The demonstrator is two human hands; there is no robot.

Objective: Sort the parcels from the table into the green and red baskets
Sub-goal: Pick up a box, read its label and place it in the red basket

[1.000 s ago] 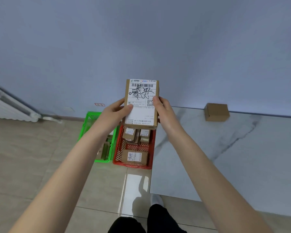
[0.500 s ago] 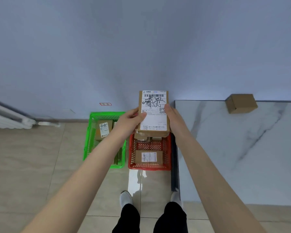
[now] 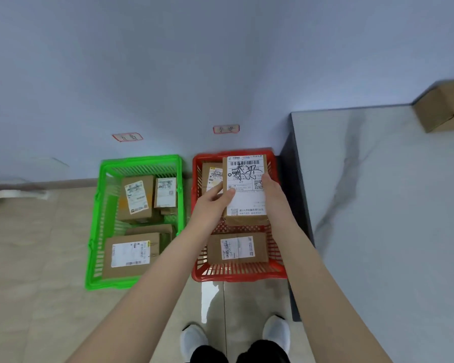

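Observation:
I hold a brown cardboard parcel [image 3: 245, 187] with a white shipping label between both hands, above the far half of the red basket [image 3: 278, 271]. My left hand [image 3: 212, 203] grips its left edge, thumb on the label. My right hand [image 3: 271, 195] grips its right edge. Inside the red basket lie a labelled parcel [image 3: 237, 248] at the near end and another [image 3: 211, 176] at the far left. The green basket [image 3: 95, 231] stands to the left with several labelled parcels. One plain brown parcel [image 3: 446, 108] rests on the marble table [image 3: 391, 218] at the far right.
Both baskets stand on the tiled floor against the blue wall. Small red-edged tags [image 3: 127, 137] [image 3: 226, 129] are stuck on the wall above each basket. The table's dark edge runs beside the red basket. My white shoes [image 3: 275, 334] are at the bottom.
My view has tilted down and moved closer to the baskets. The parcel in both hands has come down from in front of the wall to just above the red basket.

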